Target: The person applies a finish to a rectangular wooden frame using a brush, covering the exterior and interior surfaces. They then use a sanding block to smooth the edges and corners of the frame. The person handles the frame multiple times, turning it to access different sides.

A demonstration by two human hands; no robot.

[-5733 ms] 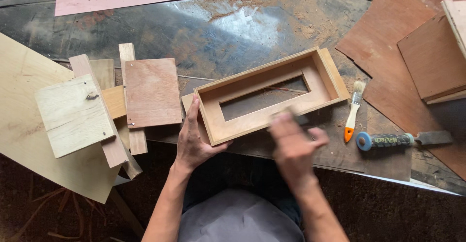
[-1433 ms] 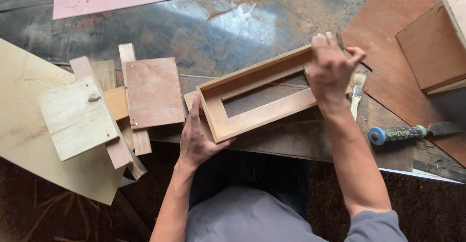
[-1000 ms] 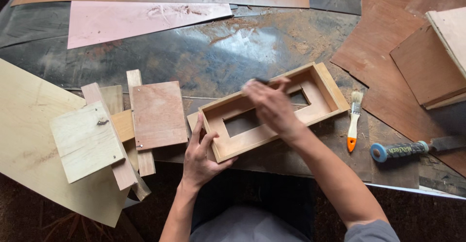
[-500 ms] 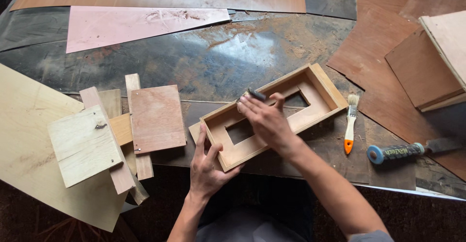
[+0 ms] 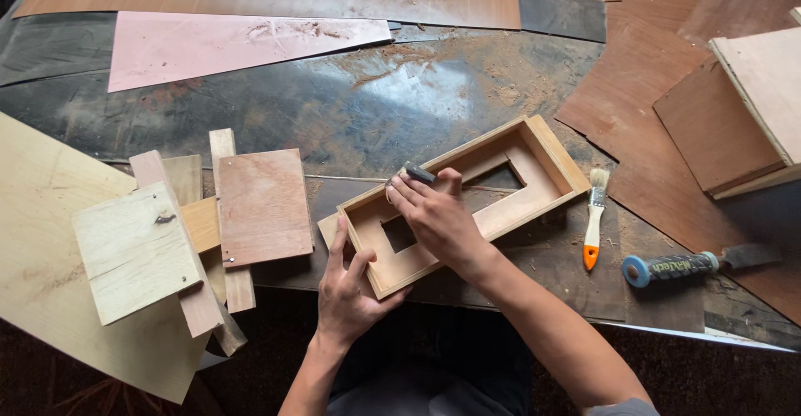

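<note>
A shallow rectangular wooden box frame with a cut-out bottom lies at an angle on the dark worktop. My left hand presses flat against its near left corner and steadies it. My right hand reaches into the frame's left half and grips a small dark sanding block held against the far inner wall. Sawdust lies scattered on the worktop behind the frame.
A small paintbrush with an orange handle and a blue-handled tool lie right of the frame. Stacked wood offcuts sit to the left, a pink sheet at the back, and plywood boards at the right.
My right hand has slid with the sanding block from the frame's right end to its left half. The view has shifted and moved closer; my left hand stays at the near left corner.
</note>
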